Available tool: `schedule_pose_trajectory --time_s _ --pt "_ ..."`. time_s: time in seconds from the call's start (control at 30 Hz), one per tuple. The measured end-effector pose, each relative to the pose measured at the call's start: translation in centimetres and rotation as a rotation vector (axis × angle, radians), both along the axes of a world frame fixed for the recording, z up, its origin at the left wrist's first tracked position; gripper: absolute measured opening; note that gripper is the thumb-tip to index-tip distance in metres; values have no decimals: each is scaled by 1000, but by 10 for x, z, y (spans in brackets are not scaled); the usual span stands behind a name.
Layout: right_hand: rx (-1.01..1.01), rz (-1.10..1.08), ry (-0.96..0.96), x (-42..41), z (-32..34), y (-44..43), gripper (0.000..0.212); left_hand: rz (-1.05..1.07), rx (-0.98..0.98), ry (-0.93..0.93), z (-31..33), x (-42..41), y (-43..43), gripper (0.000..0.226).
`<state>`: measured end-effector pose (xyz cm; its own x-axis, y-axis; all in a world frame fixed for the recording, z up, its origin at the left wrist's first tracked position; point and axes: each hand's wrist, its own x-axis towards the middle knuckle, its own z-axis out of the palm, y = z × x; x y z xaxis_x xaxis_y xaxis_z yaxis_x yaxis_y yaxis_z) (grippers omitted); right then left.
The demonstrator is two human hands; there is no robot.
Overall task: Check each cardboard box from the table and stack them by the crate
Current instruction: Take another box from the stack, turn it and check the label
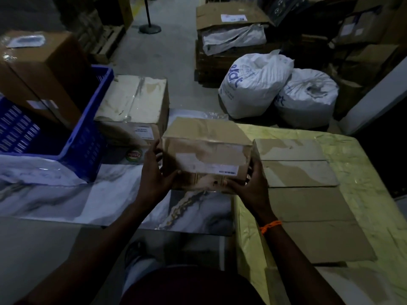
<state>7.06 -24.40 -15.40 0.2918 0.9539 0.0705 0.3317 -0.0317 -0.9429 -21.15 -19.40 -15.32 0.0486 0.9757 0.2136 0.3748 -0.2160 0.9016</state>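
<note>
The counter, draped in a yellow-green sheet, fills the right side. On it lie brown cardboard boxes in a row running toward the person, each touching the next. The light is dim, so there may be three, but I cannot tell for sure.

To the left the blue crate stands on a pale marbled sheet, and a large brown carton leans tilted inside it. Just beside the crate's right side, a stained carton sits low on the floor.

Beyond the counter, two white sacks rest on the floor, touching each other.

The small cardboard box is up in the air between the crate and the counter, just left of the boxes lying there, with a pale label across its near face. The left grip grasps its left end, thumb on the near face and fingers round the side. The right grip grasps the lower right corner, fingers curled round the right end.

An orange band circles the right wrist.
</note>
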Motion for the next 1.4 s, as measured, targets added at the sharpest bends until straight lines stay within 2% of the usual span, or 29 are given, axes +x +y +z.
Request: schedule_pose_trajectory --time_s 0.1,0.2,0.33,0.47,0.73,0.87,0.97,1.07,1.2,1.4 --pt "-22 -43 27 -5 -29 -6 95 19 -26 34 -22 -6 0 101" --pt "-41 -46 -35 -10 -50 -8 115 64 -36 34 -37 -8 1 92" --pt "20 1 -317 -7 -80 1 101 44 1 270 -55 -20 8 62" --pt "67 -35 -532 -13 -89 18 78 -9 24 469 -59 -26 24 44" --pt "72 16 -810 -6 -97 100 74 -58 283 912 -41 -33 120 33" --pt "89 0 -823 -12 -99 150 76 -145 249 1016 -36 -42 181 45" --pt "102 -18 -815 -17 -99 178 77 -186 164 979 -36 -52 214 53" --pt "124 -10 -782 -20 -100 198 76 -214 259 894 -44 -62 231 50" --pt "171 39 -758 -13 -104 210 76 -149 391 831 -60 -62 234 37" --pt "249 138 -751 6 -103 219 72 -116 323 800 -72 -59 231 37"
